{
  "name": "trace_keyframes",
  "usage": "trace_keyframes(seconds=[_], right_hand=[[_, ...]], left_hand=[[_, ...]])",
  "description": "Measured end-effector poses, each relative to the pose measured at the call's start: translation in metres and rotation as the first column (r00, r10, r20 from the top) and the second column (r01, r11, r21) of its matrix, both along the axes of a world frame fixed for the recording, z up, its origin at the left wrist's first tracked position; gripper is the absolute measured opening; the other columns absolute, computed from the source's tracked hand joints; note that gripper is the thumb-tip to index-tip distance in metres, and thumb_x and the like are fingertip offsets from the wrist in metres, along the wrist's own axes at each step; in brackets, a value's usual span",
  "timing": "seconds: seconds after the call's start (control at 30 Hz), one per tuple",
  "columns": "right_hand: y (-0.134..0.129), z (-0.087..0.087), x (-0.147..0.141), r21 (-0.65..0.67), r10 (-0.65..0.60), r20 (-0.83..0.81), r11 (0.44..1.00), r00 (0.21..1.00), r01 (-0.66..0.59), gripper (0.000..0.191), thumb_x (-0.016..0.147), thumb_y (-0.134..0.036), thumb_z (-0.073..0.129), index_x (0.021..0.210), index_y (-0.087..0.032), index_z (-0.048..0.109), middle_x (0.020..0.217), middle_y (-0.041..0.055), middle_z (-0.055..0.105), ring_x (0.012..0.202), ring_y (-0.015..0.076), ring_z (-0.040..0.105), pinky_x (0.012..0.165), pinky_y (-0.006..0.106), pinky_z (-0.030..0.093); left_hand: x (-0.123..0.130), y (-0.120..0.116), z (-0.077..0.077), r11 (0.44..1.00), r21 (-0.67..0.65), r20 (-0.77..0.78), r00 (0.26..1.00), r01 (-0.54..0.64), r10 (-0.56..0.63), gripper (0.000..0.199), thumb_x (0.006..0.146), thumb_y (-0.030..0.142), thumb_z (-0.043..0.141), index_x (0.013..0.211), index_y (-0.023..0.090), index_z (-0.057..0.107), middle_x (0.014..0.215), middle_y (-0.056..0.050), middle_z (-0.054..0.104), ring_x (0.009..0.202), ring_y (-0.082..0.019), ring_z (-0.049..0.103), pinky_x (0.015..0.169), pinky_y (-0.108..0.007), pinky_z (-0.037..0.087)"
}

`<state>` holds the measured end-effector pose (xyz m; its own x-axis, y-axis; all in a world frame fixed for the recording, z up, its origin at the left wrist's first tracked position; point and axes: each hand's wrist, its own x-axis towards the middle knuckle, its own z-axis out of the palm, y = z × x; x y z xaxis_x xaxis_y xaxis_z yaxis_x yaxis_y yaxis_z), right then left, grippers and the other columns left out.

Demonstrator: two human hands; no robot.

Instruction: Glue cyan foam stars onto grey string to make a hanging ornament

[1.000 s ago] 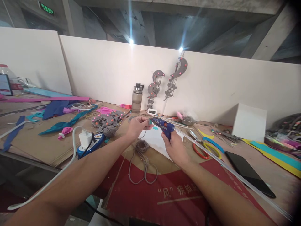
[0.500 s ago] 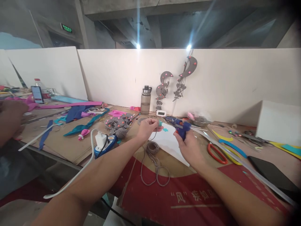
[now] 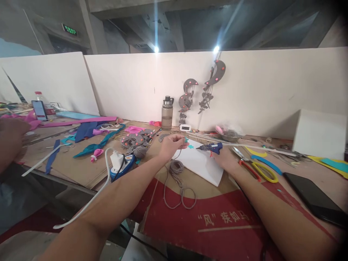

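Note:
My left hand is closed in a pinch above a white sheet, holding a thin grey cord. A small teal piece shows at its fingertips; whether cord and piece are joined, I cannot tell. From the pinch the cord drops to a loose grey coil on the cardboard. My right hand is wrapped around a blue glue gun, its nozzle pointing left toward the pinch but apart from it. A long translucent stick extends from the gun's rear. Between nozzle and left fingers, a teal star-like cutout lies on the sheet.
Scissors and a black phone lie right. Behind stand a water bottle and small clock. A blue power strip and grey yarn pieces are left. Another person's arm is far left.
My right hand has shifted slightly right and levelled the glue gun. Its long stick has swung away from me, off the scissors and phone. My left hand keeps its pinch.

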<state>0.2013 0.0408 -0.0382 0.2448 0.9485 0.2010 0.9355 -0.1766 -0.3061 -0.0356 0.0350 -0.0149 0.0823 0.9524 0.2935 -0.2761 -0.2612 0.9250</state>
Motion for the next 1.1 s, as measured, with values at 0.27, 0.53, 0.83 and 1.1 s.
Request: trace_keyframes(seconds=[0.27,0.53,0.83,1.1], right_hand=[[-0.039,0.033,-0.031,0.402,0.227,0.040,0.888,0.973,-0.223,0.019,0.083,-0.030,0.050,0.093,-0.014,0.055,0.101,0.0168,0.059,0.100,0.0282,0.054,0.087,0.044,0.041],[-0.048,0.046,-0.111,0.449,0.529,-0.799,0.841,0.285,-0.302,0.030,0.072,-0.029,0.058,0.093,-0.023,0.038,0.082,-0.0007,0.059,0.077,0.0156,0.060,0.074,0.034,0.048],[-0.035,0.033,-0.096,0.570,0.614,-0.497,0.764,0.613,-0.304,0.007,0.079,-0.026,0.051,0.080,-0.020,0.054,0.077,-0.0004,0.055,0.069,0.0137,0.050,0.065,0.029,0.042],[-0.041,0.039,-0.087,0.687,0.632,-0.142,0.617,0.762,-0.384,0.007,0.084,-0.022,0.051,0.082,-0.020,0.057,0.081,0.0027,0.057,0.075,0.0160,0.049,0.070,0.029,0.039]], left_hand=[[-0.001,-0.012,0.006,0.932,0.322,-0.365,0.886,-0.166,0.284,0.009,0.077,0.024,0.063,0.080,0.017,0.068,0.080,-0.004,0.069,0.075,-0.016,0.065,0.073,-0.031,0.052],[-0.010,-0.017,0.016,0.639,0.752,-0.446,0.588,-0.163,0.675,0.011,0.076,0.017,0.060,0.079,0.022,0.070,0.091,-0.007,0.070,0.097,-0.023,0.057,0.091,-0.036,0.040],[-0.001,-0.024,0.020,0.857,0.471,-0.540,0.700,-0.209,0.468,0.012,0.076,0.021,0.060,0.079,0.019,0.071,0.060,0.000,0.063,0.055,-0.011,0.054,0.057,-0.022,0.042],[0.004,-0.030,0.022,0.961,0.233,-0.490,0.836,-0.148,0.248,0.015,0.075,0.026,0.061,0.081,0.016,0.071,0.054,0.002,0.059,0.041,-0.007,0.049,0.040,-0.018,0.038]])
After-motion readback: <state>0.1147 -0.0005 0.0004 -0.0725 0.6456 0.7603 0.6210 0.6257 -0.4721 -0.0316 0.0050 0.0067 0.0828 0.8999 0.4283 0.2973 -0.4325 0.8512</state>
